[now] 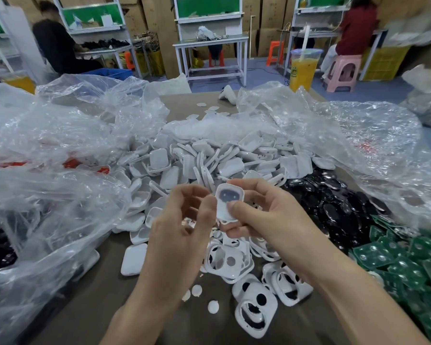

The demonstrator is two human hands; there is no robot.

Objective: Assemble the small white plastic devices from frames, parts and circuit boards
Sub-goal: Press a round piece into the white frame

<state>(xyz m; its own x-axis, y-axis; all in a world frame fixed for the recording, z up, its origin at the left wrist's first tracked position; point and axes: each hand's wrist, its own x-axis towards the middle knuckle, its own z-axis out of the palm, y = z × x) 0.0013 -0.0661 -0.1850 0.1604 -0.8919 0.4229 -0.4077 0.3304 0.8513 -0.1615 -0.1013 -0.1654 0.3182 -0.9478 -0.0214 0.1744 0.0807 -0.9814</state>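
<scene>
Holding the small white device (229, 204) up above the table (97, 282), the person has it in front of the chest, over the scatter of white frames (234, 266); the right hand (264, 220) grasps it, thumb laid across its lower front and fingers curled behind and beneath; the left hand (177, 227) sits just beside it with fingers curled, its thumb against the device's left edge, though whether that hand truly clamps the piece cannot be told.

The step looks like seating or checking the dark face panel in its frame; to do it well the right thumb should probably stay off the window so it leaves no smear, while the left thumb presses evenly round the rim rather than at one corner, since a thin plastic frame would likely spring or sit crooked under lopsided force.

The device's front faces the wearer; its long axis runs nearly up and down in the view, top tipped slightly to the right; the dark face sits at the upper end, the plain white part at the lower end, under the thumb.

Beyond lie a heap of white shells (209, 158), black lenses (339, 210) and green circuit boards (388, 255), the last well to the right.
</scene>
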